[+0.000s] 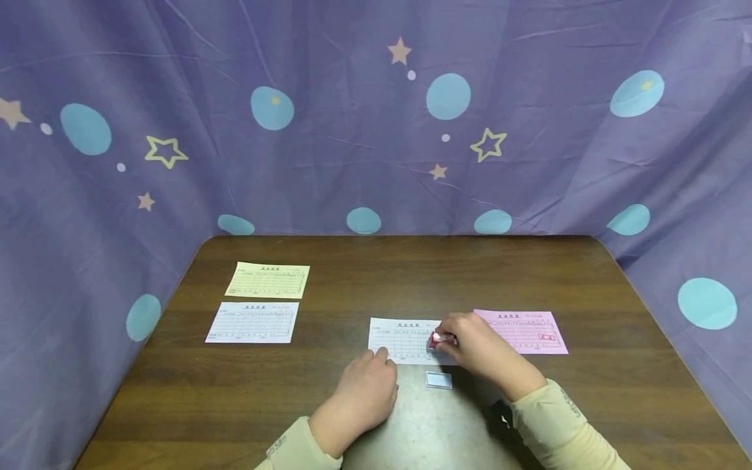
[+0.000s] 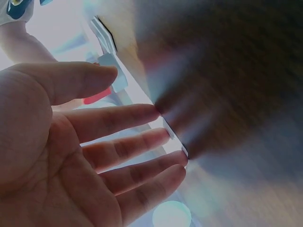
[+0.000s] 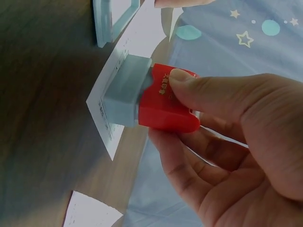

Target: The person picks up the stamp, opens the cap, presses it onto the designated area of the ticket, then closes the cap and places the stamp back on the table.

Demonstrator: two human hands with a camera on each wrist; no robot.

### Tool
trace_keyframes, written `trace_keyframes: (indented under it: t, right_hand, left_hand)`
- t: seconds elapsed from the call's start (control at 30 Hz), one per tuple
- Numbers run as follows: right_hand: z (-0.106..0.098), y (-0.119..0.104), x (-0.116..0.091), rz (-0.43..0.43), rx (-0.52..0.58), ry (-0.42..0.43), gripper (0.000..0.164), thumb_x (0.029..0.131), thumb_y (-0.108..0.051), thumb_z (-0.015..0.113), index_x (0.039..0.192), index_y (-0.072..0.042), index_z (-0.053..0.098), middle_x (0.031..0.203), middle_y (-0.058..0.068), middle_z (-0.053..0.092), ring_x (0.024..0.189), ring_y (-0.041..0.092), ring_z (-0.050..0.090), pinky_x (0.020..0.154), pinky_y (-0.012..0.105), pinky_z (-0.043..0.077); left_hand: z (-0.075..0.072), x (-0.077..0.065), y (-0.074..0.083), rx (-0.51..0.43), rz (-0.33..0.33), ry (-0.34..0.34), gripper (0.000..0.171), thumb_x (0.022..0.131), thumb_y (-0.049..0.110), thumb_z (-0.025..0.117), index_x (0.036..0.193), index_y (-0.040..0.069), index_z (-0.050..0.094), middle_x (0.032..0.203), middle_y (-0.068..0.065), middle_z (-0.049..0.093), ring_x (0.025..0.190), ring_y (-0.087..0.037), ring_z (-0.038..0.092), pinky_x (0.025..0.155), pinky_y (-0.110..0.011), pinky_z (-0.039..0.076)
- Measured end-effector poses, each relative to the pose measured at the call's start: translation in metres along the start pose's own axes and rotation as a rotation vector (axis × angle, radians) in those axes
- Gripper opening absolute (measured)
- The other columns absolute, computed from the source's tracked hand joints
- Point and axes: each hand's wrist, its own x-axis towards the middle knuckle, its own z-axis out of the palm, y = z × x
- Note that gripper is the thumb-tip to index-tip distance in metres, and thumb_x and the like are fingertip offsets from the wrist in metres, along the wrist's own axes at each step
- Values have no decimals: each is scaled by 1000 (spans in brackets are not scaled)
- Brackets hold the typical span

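Note:
My right hand (image 1: 478, 346) pinches a red self-inking stamp (image 3: 165, 106) between thumb and fingers. The stamp's grey base (image 3: 125, 92) stands against the right part of a white printed form (image 1: 405, 341). At that form's lower left edge, my left hand (image 1: 367, 391) rests its fingertips, the fingers nearly straight and slightly spread in the left wrist view. Just below the form lies the stamp's small grey-blue cap (image 1: 438, 380), its open side up. A pink form (image 1: 517, 329) with a red stamp mark at its right side lies partly behind my right hand.
On the table's left lie a yellow form (image 1: 267, 281) and, just below it, another white form (image 1: 252, 322). A small dark object (image 1: 502, 412) shows beside the right sleeve. A purple curtain (image 1: 352, 130) with stars and dots encloses the brown table (image 1: 382, 274) at the back and sides.

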Motion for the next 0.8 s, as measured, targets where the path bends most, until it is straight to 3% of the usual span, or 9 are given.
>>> trace_keyframes:
  t: [0.17,0.37,0.4,0.67,0.8]
  right_hand:
    - [-5,3,-4,-15,6,18,13,81,-2,84,89,-5,73,79,-3,64,69,9,58,64,32,51]
    - [-23,1,-15,-10,28,121,17,80,-2,85,93,-6,74,83,-6,63,73,8,57,66,32,52]
    - [-26,1,-18,-9,31,130,18,80,-1,85,93,-6,74,83,-7,64,74,8,59,71,35,54]
    - [-39,3,-38,-54,-11,186,23,75,4,85,92,-7,73,81,-9,64,73,5,60,66,34,56]
    - [-42,3,-45,-58,-7,207,25,74,5,85,92,-7,73,83,-7,67,74,5,61,67,34,57]
  left_hand:
    - [-1,1,2,1,5,1,24,88,25,74,87,1,70,86,-9,56,78,-25,56,66,-41,50]
    - [-1,3,2,2,10,-5,25,88,25,73,88,0,70,87,-9,56,78,-25,56,67,-41,50]
    - [-1,4,1,4,11,-7,26,88,25,73,89,0,70,87,-10,56,78,-25,56,67,-41,50]
    - [-3,10,2,16,6,-54,28,91,25,71,94,-2,71,89,-11,56,80,-26,56,70,-42,50]
    - [-2,14,2,21,4,-42,27,90,24,71,92,-2,70,88,-11,56,80,-26,56,67,-41,50]
